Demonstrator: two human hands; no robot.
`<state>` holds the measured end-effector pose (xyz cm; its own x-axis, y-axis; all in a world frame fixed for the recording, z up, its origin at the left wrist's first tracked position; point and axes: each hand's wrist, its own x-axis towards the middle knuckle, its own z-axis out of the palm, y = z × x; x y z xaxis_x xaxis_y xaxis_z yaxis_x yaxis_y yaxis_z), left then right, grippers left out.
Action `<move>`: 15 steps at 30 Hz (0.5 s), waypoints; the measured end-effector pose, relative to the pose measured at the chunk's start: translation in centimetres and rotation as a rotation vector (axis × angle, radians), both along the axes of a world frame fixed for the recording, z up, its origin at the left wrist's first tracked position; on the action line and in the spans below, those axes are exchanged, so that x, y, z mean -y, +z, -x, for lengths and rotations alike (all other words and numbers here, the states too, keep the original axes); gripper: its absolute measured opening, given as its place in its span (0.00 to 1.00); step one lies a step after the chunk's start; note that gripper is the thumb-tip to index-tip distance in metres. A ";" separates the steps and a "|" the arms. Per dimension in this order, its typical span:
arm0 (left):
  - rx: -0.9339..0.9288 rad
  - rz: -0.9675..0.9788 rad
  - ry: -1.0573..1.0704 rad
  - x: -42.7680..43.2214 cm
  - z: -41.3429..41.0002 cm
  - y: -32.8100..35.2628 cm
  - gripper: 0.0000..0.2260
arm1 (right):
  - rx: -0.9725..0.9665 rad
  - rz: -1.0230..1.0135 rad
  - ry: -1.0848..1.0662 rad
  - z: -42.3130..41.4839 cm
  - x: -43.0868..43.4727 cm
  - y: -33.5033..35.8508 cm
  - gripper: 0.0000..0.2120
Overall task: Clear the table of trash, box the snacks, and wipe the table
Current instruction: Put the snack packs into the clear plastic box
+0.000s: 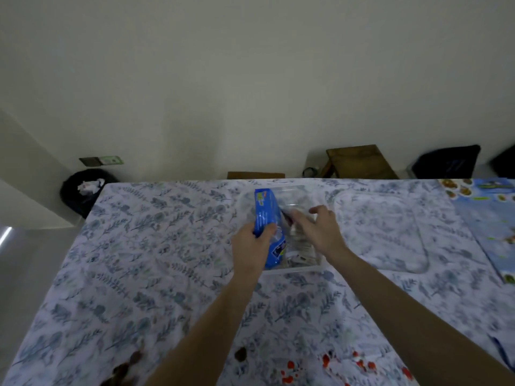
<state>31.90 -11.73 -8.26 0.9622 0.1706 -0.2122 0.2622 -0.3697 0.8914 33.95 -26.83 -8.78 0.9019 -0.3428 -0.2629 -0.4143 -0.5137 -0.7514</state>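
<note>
A clear plastic box (295, 270) stands on the floral tablecloth (145, 246) at the table's middle. My left hand (252, 246) grips a blue snack packet (266, 213) at its near end and holds it tilted over the box's left side. A second blue packet (276, 253) lies inside the box, partly behind my left hand. My right hand (320, 229) reaches into the box with its fingers spread over pale wrapped snacks (299, 246); whether it holds one I cannot tell. The box's clear lid (384, 232) lies flat to the right.
A black bin (83, 190) with crumpled white paper stands beyond the table's far left corner. A printed blue sheet (490, 218) covers the right edge. Brown and red stains (292, 366) mark the near edge. A wooden stool (359, 161) stands behind the table.
</note>
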 end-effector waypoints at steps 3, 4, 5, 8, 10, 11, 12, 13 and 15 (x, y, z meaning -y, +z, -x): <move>0.126 -0.367 -0.073 0.6 0.2 -1.0 0.10 | -0.003 0.044 0.244 0.2 0.1 -0.7 0.22; 0.169 -0.481 -0.117 0.6 0.4 -1.1 0.12 | 0.007 0.114 0.340 0.5 0.2 -1.0 0.18; 0.205 -0.572 -0.179 0.6 0.5 -1.2 0.16 | 0.014 0.188 0.435 0.8 0.5 -1.5 0.16; 0.304 -0.700 -0.349 1.1 0.8 -1.0 0.23 | 0.003 0.343 0.640 2.1 1.3 -2.4 0.19; 0.345 -0.792 -0.420 1.5 0.9 -0.8 0.24 | 0.045 0.419 0.703 2.6 1.9 -2.8 0.22; 0.350 -0.839 -0.445 1.6 0.8 -0.9 0.25 | 0.063 0.436 0.709 2.8 2.4 -2.8 0.20; 0.346 -0.888 -0.477 1.7 0.8 -1.2 0.25 | 0.099 0.469 0.720 3.0 2.7 -2.7 0.18; 0.339 -0.937 -0.502 1.7 0.8 -1.4 0.26 | 0.173 0.518 0.732 3.2 3.0 -2.7 0.16; 0.267 -0.973 -0.498 1.7 1.1 -1.8 0.26 | 0.304 0.650 0.718 3.5 3.4 -2.7 0.20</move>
<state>30.80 -13.44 -10.06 0.9640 -0.2647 0.0249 -0.2650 -0.9488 0.1719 30.44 -30.23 -11.52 0.9487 0.3111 0.0565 0.3149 -0.9128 -0.2602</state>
